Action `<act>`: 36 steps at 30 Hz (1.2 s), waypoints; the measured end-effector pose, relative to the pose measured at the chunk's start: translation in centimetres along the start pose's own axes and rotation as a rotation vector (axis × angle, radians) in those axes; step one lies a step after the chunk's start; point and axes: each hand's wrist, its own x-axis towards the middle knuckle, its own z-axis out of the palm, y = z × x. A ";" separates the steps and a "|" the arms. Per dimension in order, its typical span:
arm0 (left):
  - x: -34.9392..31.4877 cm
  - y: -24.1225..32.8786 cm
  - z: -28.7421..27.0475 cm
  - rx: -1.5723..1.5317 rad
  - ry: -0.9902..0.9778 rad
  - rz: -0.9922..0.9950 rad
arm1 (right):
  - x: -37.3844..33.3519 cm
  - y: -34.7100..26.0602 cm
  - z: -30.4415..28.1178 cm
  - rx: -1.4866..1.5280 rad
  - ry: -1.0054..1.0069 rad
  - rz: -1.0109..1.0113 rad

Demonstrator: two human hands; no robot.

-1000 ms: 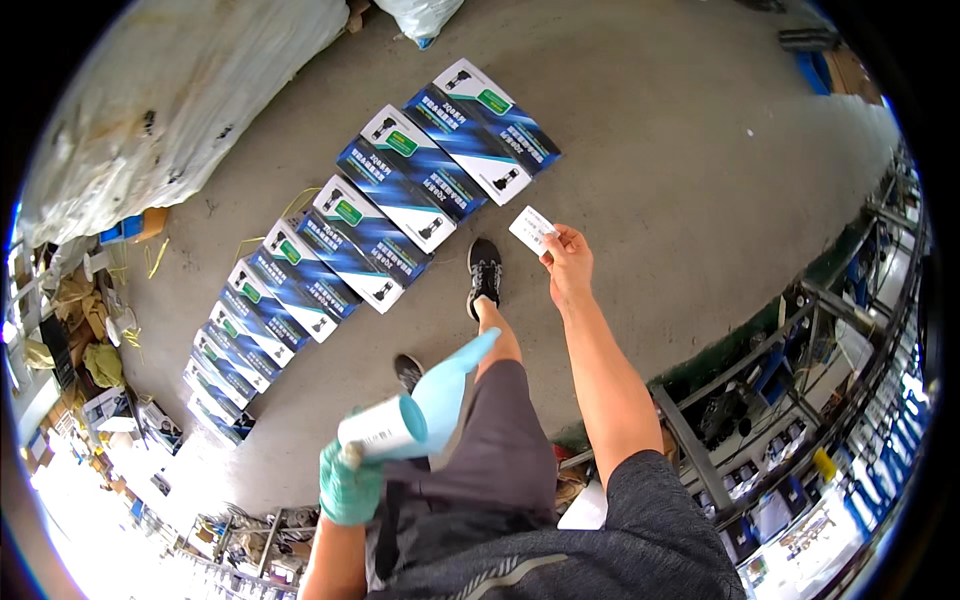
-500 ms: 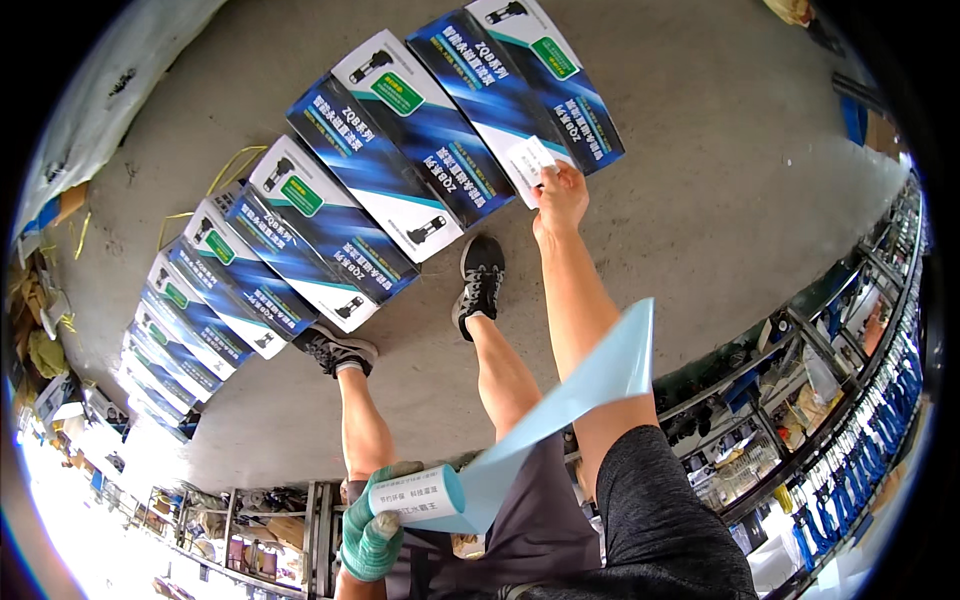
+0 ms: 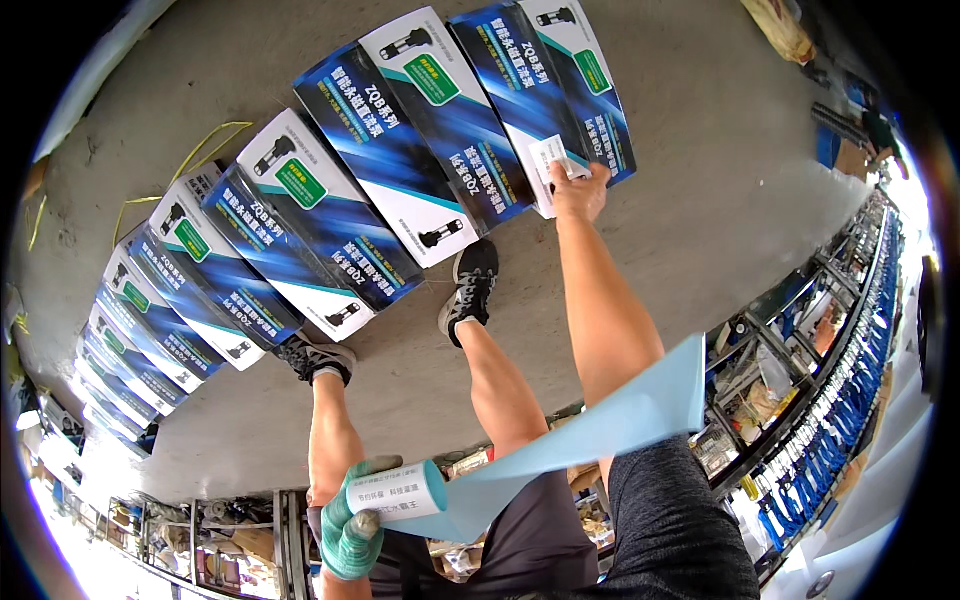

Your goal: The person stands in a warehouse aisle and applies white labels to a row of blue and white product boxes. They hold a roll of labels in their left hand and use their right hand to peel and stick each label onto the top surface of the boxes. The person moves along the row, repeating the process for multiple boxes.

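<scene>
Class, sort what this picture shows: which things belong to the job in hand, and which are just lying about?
Likely in the job:
white label, at the right hand
roll with pale blue strip, in gloved left hand
blue-and-white boxes

Apparently just lying about:
yellow strapping, beside the boxes
tan bundle, upper right
metal rack, lower left

bright blue streaks over near-black all along the row of boxes (image 3: 330, 190), with white bands and a rounded green patch (image 3: 432, 79) toward the far edge, against a grey floor (image 3: 700, 200)! at the end box's near edge it's a white label (image 3: 550, 152) with dark print, while a green glove (image 3: 350, 540), greyish at the tips, meets a white, dark-lettered roll (image 3: 385, 495) on pale blue backing (image 3: 590, 425).
</scene>
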 end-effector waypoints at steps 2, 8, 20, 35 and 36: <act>0.8 0.4 -1.4 0.039 0.001 -0.010 | -0.8 0.5 -2.5 -0.165 0.004 0.049; 6.9 -0.8 -5.1 0.120 -0.120 0.116 | -1.9 1.8 -8.5 0.463 -0.547 0.028; 16.3 -6.0 -7.7 -0.117 -0.164 0.248 | -28.5 -11.5 -16.2 0.180 -0.760 -1.073; 15.7 -8.9 -11.4 -0.107 -0.228 0.405 | -33.6 -8.3 -9.9 0.129 -1.078 -0.694; 15.5 -9.2 -11.6 -0.107 -0.230 0.407 | -33.8 -8.3 -10.1 0.105 -1.082 -0.671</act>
